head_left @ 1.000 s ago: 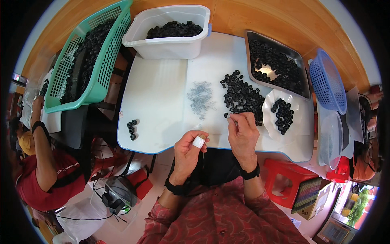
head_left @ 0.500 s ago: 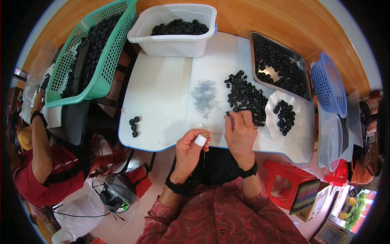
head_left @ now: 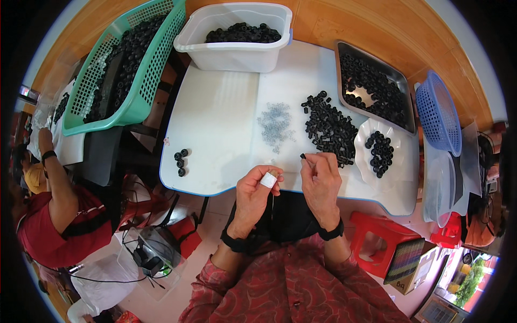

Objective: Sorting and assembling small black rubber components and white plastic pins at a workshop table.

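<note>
My left hand is closed near the table's front edge. A white wrap covers its thumb, and whatever the fingertips pinch is too small to make out. To its right, my right hand pinches a small black plastic part between thumb and fingertips, apart from the left hand. Just beyond the right hand lies a pile of short black parts. A patch of tiny clear or silvery pieces is spread on the white table, left of that pile.
Several round black parts sit on a white scalloped plate, in a metal tray and in a white tub. A few lie at the table's left. Beside the table are a green basket, a blue basket and another person.
My right hand has drawn slightly back from the pile with the small black part in its fingertips. My left hand has barely moved. The whole view has shifted slightly.
</note>
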The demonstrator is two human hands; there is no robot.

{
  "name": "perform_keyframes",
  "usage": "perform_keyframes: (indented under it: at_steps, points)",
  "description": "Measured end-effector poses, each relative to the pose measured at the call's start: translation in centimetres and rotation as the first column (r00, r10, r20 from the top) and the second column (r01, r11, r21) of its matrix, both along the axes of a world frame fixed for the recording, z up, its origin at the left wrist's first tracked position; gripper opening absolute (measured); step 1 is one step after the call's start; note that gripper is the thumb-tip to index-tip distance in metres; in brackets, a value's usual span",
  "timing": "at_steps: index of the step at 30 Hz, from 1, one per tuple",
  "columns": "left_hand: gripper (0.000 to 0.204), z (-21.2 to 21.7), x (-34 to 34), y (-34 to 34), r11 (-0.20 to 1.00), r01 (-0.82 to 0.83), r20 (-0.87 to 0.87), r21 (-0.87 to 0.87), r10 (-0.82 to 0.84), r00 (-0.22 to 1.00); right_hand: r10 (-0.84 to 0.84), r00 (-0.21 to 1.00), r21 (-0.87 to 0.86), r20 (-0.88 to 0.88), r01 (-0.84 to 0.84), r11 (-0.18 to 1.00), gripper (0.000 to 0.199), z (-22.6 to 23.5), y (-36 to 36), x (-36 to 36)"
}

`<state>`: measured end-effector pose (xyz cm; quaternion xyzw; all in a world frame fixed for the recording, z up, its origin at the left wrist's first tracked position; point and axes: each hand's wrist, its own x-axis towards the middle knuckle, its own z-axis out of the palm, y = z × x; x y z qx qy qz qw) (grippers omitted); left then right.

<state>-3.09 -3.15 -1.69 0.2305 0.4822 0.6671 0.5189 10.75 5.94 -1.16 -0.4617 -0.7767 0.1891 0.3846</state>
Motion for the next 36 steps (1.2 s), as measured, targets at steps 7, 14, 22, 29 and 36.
perform_keyframes:
  at_steps: [7,14,22,29,36]
  points:
    - [0.021,-0.5,-0.2,0.1,1.000,0.006,0.029,-0.005,-0.006,1.000,0.005,1.000,0.045,0.004,-0.005,0.999,0.017,-0.3,0.4,0.3]
    - [0.022,-0.7,-0.3,0.0,1.000,-0.016,0.091,0.022,0.014,0.996,-0.005,0.996,0.073,0.086,-0.001,0.997,0.014,-0.7,1.0,0.1]
    - [0.022,-0.7,0.0,0.2,1.000,-0.018,0.115,0.019,0.016,0.993,-0.021,0.999,0.060,0.043,0.018,0.998,0.014,-0.4,0.8,0.4]
    - [0.020,-0.6,-0.2,0.1,1.000,-0.029,0.123,0.006,0.028,0.992,-0.057,0.998,0.060,-0.037,0.060,0.996,0.016,1.1,0.8,1.7]
    - [0.018,-0.7,-0.2,0.3,1.000,-0.019,0.095,0.015,0.017,0.995,-0.260,0.904,0.229,0.339,0.189,0.955,0.027,3.5,5.6,9.1]
